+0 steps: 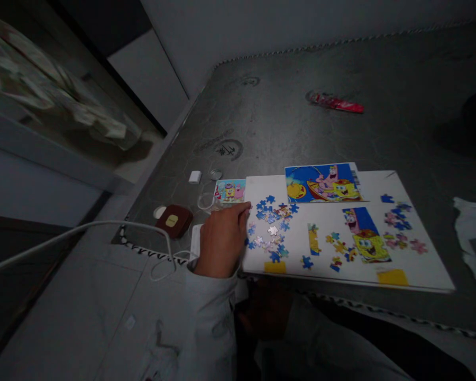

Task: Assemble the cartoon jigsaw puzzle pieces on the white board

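My left hand (224,238) is at the left edge of a white board (293,211), its fingers bent and pressed together. Whether a puzzle piece is between them is hidden. Just right of it lies a scatter of loose puzzle pieces (273,230), mostly blue, some pink or pale. A partly joined cartoon puzzle (367,235) lies on the board's right half, beside a narrow yellow joined strip (313,239). Across the board's top edge rests a cartoon picture card (323,183). My right hand (267,309) is in shadow below the board's near edge, its fingers too dark to read.
Left of the board are a smaller cartoon card (230,191), a brown case (174,221), a white charger block (194,177) and a white cable (103,223). A red packaged item (337,102) lies farther back. White paper (474,222) is at the right.
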A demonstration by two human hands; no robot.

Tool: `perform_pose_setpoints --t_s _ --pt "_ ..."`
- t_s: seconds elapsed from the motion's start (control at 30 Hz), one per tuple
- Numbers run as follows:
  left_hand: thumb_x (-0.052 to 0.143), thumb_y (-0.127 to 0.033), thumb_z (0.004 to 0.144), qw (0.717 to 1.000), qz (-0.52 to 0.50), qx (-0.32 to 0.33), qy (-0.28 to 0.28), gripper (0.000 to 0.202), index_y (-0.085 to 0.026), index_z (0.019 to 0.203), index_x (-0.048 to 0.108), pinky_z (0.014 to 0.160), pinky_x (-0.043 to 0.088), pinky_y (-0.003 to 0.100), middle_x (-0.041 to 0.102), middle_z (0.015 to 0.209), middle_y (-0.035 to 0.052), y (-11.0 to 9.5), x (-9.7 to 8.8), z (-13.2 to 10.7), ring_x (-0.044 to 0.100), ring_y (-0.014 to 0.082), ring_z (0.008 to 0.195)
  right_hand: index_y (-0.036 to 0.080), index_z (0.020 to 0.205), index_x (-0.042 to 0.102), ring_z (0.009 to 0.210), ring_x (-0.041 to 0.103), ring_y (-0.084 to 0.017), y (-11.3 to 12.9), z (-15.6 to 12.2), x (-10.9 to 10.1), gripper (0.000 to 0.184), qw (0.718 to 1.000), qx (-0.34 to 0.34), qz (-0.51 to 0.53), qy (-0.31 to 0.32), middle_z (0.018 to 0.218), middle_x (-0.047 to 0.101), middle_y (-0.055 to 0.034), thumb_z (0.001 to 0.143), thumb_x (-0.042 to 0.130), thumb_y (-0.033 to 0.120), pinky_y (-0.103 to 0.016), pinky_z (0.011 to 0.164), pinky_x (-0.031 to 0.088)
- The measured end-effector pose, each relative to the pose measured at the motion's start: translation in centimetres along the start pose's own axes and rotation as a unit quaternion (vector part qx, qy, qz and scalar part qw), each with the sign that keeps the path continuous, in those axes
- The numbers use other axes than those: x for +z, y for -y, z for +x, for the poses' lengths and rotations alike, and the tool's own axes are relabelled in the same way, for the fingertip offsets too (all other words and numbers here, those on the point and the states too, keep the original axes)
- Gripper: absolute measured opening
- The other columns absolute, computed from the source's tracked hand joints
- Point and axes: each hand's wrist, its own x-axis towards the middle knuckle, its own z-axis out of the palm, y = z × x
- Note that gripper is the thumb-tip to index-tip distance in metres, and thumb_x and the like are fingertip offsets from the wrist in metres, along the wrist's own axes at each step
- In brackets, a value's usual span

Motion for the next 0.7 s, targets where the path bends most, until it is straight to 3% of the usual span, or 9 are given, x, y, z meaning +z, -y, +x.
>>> perform_pose_setpoints --t_s 0.23,0.43,0.7 --pt "0.051 -0.036 0.102 0.999 -0.005 0.032 0.000 0.033 -0.035 0.126 0.073 0.089 0.055 0.038 0.079 0.115 0.0045 -0.13 -0.18 -0.17 0.074 0.0261 0.103 0.023 0.053 0.057 0.050 0.050 -0.013 0.01 0.30 -0.44 0.040 1.000 0.005 0.002 -0.006 0.046 0.056 0.0018 0.090 0.065 0.036 -0.034 0.062 0.038" --pt "0.044 -0.035 0.105 0.985 0.078 0.123 0.093 0.045 -0.042 0.148 0.052 0.080 0.055 0.037 0.079 0.112 0.0066 -0.46 -0.21 -0.33 0.075 0.0248 0.094 0.023 0.053 0.060 0.049 0.051 -0.014 0.11 0.39 -0.47 0.040 1.000 0.008 -0.004 0.014 0.046 0.057 0.0008 0.090 0.065 0.037 -0.035 0.064 0.041" --pt "0.045 -0.034 0.104 0.982 0.105 0.113 0.111 0.043 -0.042 0.145 0.056 0.080 0.054 0.039 0.078 0.114 0.0079 -0.59 -0.60 -0.65 0.074 0.0267 0.095 0.023 0.055 0.062 0.051 0.054 -0.014 0.07 0.35 -0.54 0.040 0.999 0.010 -0.001 0.044 0.047 0.060 0.0001 0.091 0.064 0.039 -0.034 0.066 0.044"
